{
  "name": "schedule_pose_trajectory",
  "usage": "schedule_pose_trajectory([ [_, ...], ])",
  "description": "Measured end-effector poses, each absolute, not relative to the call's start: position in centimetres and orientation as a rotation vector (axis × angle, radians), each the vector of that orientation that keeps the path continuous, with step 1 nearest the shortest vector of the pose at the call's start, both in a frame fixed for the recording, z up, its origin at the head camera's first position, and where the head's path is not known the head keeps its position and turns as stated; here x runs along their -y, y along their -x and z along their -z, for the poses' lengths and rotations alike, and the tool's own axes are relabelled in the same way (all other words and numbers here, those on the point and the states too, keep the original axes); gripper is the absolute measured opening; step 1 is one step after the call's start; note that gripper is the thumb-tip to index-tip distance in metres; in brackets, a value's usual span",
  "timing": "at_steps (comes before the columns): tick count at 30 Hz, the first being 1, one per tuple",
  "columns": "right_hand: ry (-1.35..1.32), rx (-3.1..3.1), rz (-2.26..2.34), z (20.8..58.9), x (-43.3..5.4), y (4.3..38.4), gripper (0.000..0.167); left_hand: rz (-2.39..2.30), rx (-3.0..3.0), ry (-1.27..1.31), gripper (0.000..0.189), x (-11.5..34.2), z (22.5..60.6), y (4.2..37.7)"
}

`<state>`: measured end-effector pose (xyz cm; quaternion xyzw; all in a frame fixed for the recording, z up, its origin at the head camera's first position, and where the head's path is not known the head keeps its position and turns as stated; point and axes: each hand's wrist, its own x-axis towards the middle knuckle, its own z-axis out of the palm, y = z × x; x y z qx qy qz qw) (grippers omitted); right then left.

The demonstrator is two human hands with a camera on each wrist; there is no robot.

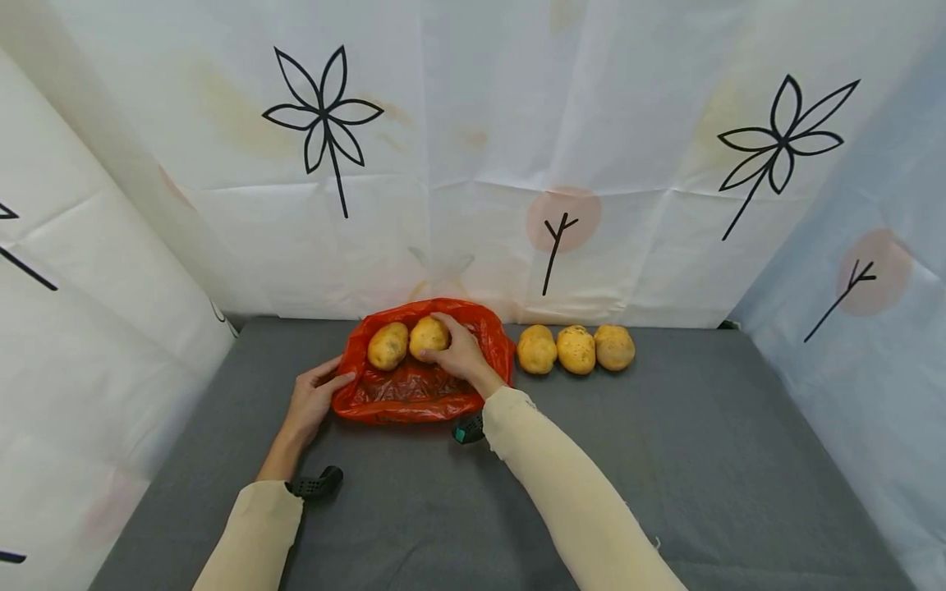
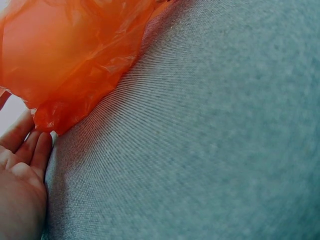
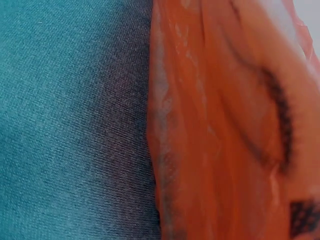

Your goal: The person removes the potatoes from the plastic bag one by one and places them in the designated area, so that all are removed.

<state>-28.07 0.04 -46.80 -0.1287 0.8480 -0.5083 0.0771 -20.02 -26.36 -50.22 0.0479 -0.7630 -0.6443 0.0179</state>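
A red plastic bag lies spread wide at the back of the table, with two potatoes inside. My right hand reaches over its right side and grips the right-hand potato between thumb and fingers. Beside that one, touching or nearly so, sits the other potato. At the bag's left edge my left hand pinches the rim, thumb on the inner side. In the left wrist view, the fingers meet a bunched corner of the bag. The right wrist view shows the bag's side; my right hand is hidden there.
Three more potatoes stand in a row just right of the bag: a near one, a middle one and an outer one. Grey cloth covers the table. White printed curtains hang behind and at both sides.
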Motion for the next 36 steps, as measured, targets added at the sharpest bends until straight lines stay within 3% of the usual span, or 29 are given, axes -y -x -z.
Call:
schedule_pose_trajectory([
  [36, 0.572, -2.284, 1.836, 42.8, -5.5, 24.8, 0.068, 2.009, 2.368, -0.18, 0.052, 26.2, 50.2, 20.0],
])
